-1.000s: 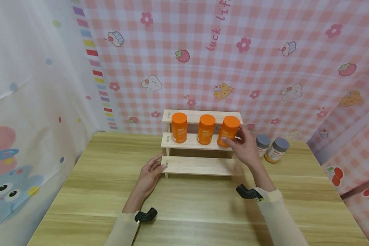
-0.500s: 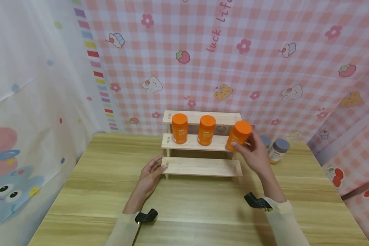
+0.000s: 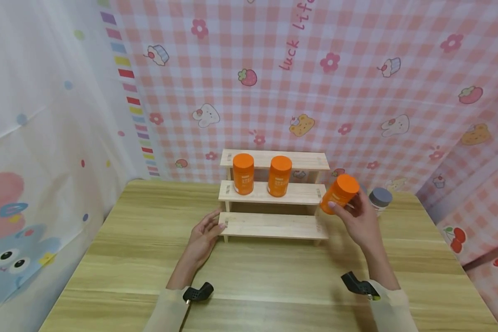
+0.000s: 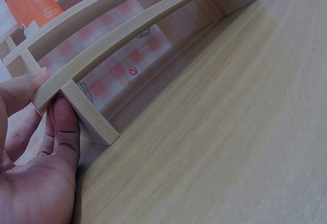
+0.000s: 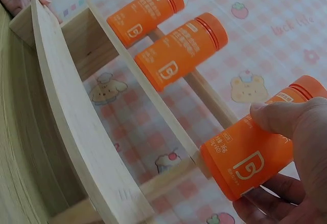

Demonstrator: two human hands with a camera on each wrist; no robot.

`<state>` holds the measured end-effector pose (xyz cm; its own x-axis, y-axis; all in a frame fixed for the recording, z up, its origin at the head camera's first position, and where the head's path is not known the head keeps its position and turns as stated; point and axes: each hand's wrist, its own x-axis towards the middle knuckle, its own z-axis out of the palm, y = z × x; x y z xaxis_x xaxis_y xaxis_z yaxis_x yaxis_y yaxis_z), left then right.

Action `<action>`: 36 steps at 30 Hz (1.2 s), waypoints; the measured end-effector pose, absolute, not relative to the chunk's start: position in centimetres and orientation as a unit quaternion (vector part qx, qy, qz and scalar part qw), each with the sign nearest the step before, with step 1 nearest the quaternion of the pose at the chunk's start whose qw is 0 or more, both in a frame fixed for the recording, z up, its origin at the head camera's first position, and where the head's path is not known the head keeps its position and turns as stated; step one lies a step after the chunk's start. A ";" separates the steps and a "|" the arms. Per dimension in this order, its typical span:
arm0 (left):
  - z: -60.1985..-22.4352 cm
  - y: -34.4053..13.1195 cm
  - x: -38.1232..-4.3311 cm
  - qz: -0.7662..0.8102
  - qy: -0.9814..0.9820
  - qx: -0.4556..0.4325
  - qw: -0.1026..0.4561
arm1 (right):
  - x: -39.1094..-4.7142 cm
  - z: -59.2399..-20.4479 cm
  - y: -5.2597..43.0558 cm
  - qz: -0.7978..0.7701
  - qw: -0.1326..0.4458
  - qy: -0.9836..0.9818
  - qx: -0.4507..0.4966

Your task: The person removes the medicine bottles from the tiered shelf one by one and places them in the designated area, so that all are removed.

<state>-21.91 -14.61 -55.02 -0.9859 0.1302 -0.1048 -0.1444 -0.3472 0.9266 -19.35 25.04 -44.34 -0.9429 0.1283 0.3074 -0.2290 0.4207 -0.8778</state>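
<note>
A three-step wooden display rack (image 3: 274,225) stands on the table. Its left end, at the lowest step, is pinched by my left hand (image 3: 202,238), thumb on top and fingers curled beneath, as the left wrist view shows. Two orange pill bottles, one at left (image 3: 243,174) and one near the centre (image 3: 280,176), stand upright on the middle step. My right hand (image 3: 360,220) grips a third orange pill bottle (image 3: 339,194), tilted, just past the right end of that step. In the right wrist view the thumb (image 5: 273,117) lies across its label, with fingers underneath.
A grey-capped bottle (image 3: 380,199) stands on the table behind my right hand; another beside it is mostly hidden by the held bottle and hand. The wooden table (image 3: 257,286) meets a pink checked cloth (image 3: 274,92) behind the rack.
My right hand has lifted the third orange bottle off the middle step and moved it right and toward me, tilting it. My left hand stays at the rack's left end.
</note>
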 end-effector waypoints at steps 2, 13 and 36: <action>-55.0 -14.6 -21.9 0.821 0.565 -0.007 0.082 | -19.2 -44.5 25.4 0.541 0.175 -0.822 0.028; -55.0 -14.5 -21.8 0.819 0.568 0.001 0.078 | -18.5 -45.1 27.3 0.534 0.165 -0.828 -0.033; -55.0 -14.5 -21.8 0.819 0.569 -0.001 0.078 | -18.5 -48.3 31.3 0.512 0.113 -0.847 -0.083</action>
<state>-21.81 -14.49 -54.99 -0.9879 0.1269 -0.0897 -0.1283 -0.3408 0.9313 -18.54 31.25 -48.34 -0.9609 0.2555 0.1069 0.0242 0.4619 -0.8866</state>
